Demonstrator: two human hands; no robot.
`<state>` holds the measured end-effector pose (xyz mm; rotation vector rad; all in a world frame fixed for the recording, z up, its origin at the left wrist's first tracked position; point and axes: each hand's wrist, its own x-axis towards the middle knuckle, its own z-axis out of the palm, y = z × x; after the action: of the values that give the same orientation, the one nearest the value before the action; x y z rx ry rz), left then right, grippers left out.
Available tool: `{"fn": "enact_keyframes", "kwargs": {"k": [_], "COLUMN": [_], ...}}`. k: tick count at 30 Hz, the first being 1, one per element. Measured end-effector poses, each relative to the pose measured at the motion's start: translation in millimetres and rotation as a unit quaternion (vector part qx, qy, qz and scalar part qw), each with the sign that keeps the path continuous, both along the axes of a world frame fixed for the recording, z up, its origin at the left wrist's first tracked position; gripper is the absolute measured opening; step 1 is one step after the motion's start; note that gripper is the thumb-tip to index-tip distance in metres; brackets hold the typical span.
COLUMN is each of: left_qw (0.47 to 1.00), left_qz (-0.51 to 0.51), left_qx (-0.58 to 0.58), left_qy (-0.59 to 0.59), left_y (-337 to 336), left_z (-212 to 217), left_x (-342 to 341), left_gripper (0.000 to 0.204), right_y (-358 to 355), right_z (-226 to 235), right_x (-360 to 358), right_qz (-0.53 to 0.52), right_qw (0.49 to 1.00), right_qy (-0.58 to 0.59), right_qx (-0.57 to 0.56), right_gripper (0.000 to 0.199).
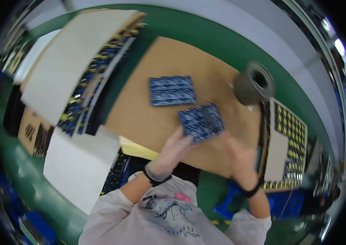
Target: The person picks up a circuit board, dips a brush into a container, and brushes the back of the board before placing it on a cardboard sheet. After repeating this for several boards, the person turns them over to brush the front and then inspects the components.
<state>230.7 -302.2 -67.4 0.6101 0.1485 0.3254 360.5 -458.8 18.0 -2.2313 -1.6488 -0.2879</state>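
Loose pale shirt (pixel 152 226), blue-grey print (pixel 169 208), pink patch (pixel 183 197), dark lettering (pixel 189 231); black bands (pixel 251 192) on both wrists.

Table top (pixel 136 106): matt brown, cardboard-like as I view it, darkly smudged near the cylinder.
Upper blue block (pixel 172 90): rough, streaky surface; I can't tell its material.
Lower blue block (pixel 197 128): equally rough and streaky to me.
Cylinder (pixel 244 87): dull grey, perhaps metal.
Large pale sheet (pixel 79 53): smooth, matt, board-like.
Yellow sheet (pixel 138 149): smooth, looks like paper to me.
Shirt (pixel 112 216): soft, matt, printed cloth.
Floor (pixel 30 171): smooth green with a glossy sheen.
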Motion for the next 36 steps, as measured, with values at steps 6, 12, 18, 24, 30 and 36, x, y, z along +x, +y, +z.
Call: {"fn": "enact_keyframes", "kwargs": {"k": [6,12,18,24,30,36], "left_qw": [0.999,0.999,0.999,0.999,0.999,0.998], "left_qz": [-0.027,-0.016,-0.008,-0.006,-0.012,0.002], "left_qx": [-0.012,-0.001,0.010,0.018,0.024,0.029], "left_qy": [0.039,0.043,0.046,0.035,0.043,0.048], "left_y": [-15,-11,-12,-15,-14,-17], "left_z": [-5,-8,-8,-12,-11,-11], "left_x": [16,14,19,20,22,18], "left_gripper": [0.048,0.048,0.048,0.047,0.049,0.045], "right_y": [-27,1,15,10,11,-2], "right_z": [-24,-21,-11,-23,-26,-23], "right_x": [48,10,-10,20,54,34], "right_qz": [-0.237,-0.070,0.022,-0.095,-0.196,-0.049], "right_qw": [0.968,0.994,0.999,0.994,0.971,0.997], "right_qy": [0.045,0.037,-0.008,0.011,0.006,-0.016], "right_qx": [-0.066,-0.077,-0.029,-0.060,-0.136,-0.062], "right_gripper": [0.037,0.038,0.035,0.038,0.038,0.040]}}
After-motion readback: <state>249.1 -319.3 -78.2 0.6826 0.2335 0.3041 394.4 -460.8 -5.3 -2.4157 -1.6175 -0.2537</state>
